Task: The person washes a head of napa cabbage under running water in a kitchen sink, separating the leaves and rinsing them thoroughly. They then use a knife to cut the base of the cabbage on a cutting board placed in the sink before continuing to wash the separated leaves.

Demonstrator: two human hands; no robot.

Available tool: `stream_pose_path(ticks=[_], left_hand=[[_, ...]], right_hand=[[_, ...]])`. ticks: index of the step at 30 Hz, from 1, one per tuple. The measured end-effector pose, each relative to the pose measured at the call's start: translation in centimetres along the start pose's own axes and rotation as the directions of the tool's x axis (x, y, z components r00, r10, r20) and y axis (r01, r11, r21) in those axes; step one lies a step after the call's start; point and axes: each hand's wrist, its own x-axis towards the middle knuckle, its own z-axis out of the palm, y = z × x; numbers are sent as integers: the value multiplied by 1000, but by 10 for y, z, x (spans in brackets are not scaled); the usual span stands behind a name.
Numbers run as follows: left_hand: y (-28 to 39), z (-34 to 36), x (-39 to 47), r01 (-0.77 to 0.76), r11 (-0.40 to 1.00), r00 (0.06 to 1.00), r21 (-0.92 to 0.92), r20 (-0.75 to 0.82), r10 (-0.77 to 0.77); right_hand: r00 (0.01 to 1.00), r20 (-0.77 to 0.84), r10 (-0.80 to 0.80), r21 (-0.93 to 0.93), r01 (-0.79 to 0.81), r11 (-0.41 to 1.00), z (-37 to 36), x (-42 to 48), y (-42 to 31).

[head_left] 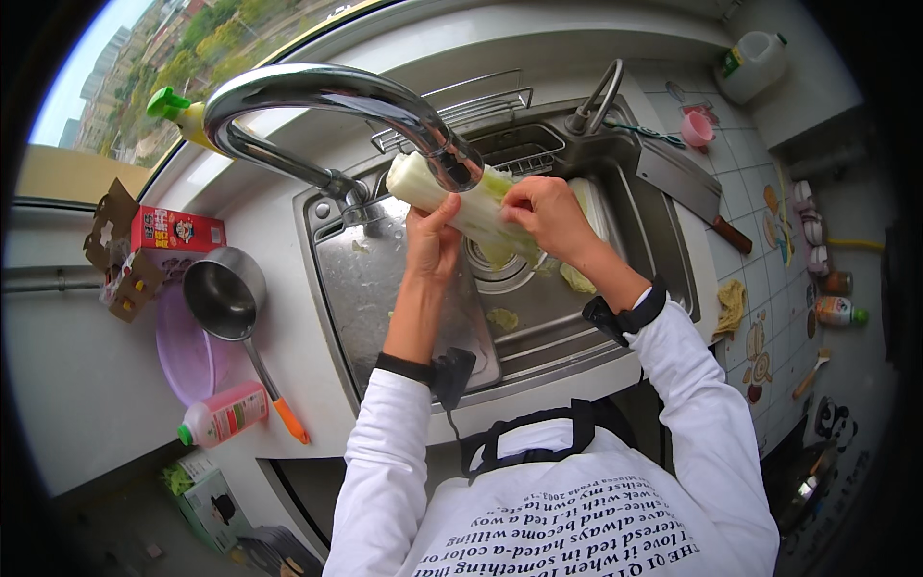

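A pale green-and-white leafy vegetable, which looks like a napa cabbage [461,216], lies tilted above the sink. My left hand [434,234] grips it from below near its white base end. At its leafy side, the bent fingers of my right hand [544,216] pinch what looks like a leaf edge; the exact hold is partly hidden. The chrome faucet [454,162] arches over the vegetable and covers part of it. Beneath is the stainless steel sink [577,317], with another pale vegetable piece [591,209] at its right side and leaf scraps [502,318] on the bottom.
Right of the sink lie a cleaver [681,180], a pink cup [696,128] and a yellow cloth [730,306]. On the left are a saucepan [227,296], a purple basin [184,346], a pink bottle [227,416] and a red box [180,229]. A wire rack [476,108] stands behind.
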Motion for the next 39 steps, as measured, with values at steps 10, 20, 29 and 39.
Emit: stream_pose_path(ticks=[10, 20, 29, 39], left_hand=[[2, -3, -1, 22, 999, 999, -30, -25, -23], [-2, 1, 2, 59, 997, 995, -57, -81, -64], [-12, -1, 7, 70, 995, 990, 74, -126, -61], [-6, 10, 0, 155, 963, 973, 222, 133, -187]], right_hand=[[735, 58, 675, 925, -294, 240, 1, 4, 31], [491, -636, 595, 669, -32, 742, -84, -28, 75], [456, -783, 423, 558, 215, 801, -150, -50, 20], [857, -104, 505, 711, -291, 640, -83, -26, 17]])
